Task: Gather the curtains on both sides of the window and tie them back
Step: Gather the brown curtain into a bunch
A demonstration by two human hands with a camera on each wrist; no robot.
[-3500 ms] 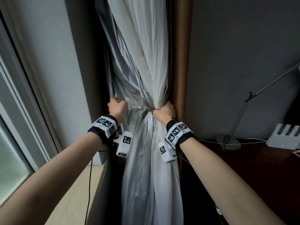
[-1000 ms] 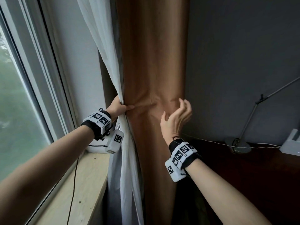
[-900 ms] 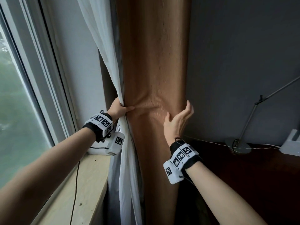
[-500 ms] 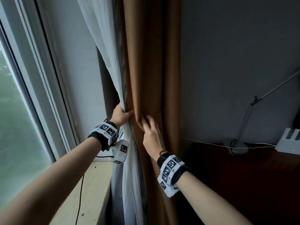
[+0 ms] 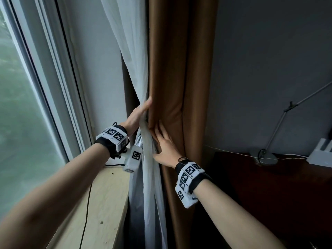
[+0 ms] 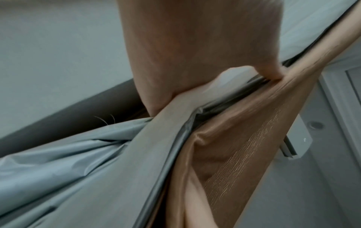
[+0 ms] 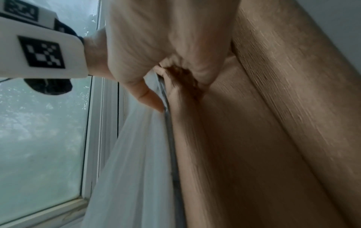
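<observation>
Both forearms are bare, without sleeves. The left wrist band [image 5: 112,139] is black, topped by white blocks printed with black square-code markers; a white camera housing [image 5: 133,158] hangs below it. The right wrist band [image 5: 191,178] is identical.

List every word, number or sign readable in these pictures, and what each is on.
No readable words or numbers anywhere.
Wrist bands on the left hand and right hand: black-and-white square marker patterns, not text; tiny characters beside them are too small to read.
White box: small mark, illegible.
</observation>
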